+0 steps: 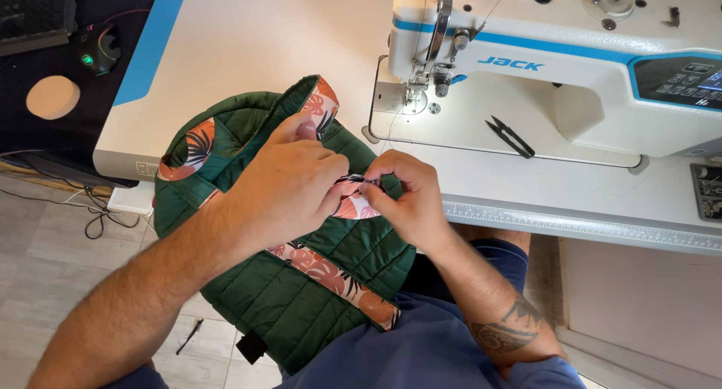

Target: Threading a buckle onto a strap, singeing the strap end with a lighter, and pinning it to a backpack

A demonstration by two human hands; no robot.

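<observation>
Both hands, left hand (289, 186) & right hand (402, 197), pinch floral trim (353, 201) on green quilted vest (301, 299); fingers hide most trim. Grey sticker (147, 168) on table edge, unclear.

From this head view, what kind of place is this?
Likely a sewing workshop: a white industrial sewing machine on a work table, thread snips on its bed, and both hands pinching floral trim on a green quilted garment.

Head camera looks steeply down (close) at the sewing table (248, 43).
</observation>
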